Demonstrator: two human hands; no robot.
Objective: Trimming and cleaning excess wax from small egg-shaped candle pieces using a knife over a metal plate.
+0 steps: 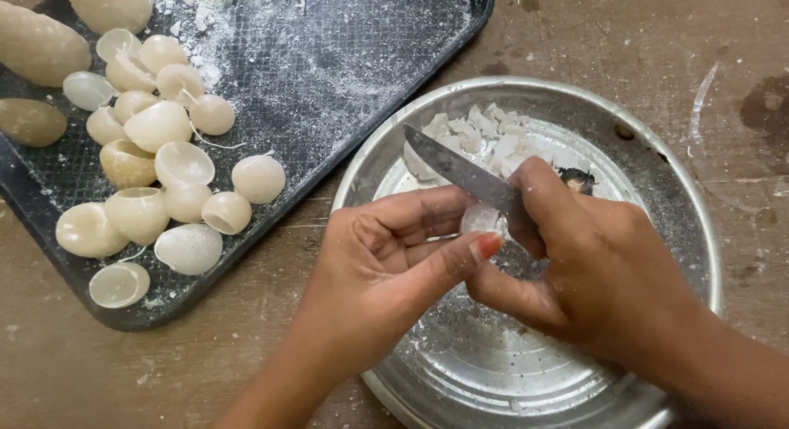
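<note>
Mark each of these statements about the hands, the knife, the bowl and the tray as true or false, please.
1. The right hand holds a knife. True.
2. The left hand holds a spoon. False: its fingers pinch a small white wax piece against the blade.
3. White shavings lie in the round metal bowl. True.
4. The dark tray is to the right of the bowl. False: it lies on the left.
5. The tray holds pale wax half-shells. True.

A worn brown table [625,34] carries a black tray [329,92] and a round metal pan [690,207].
</note>
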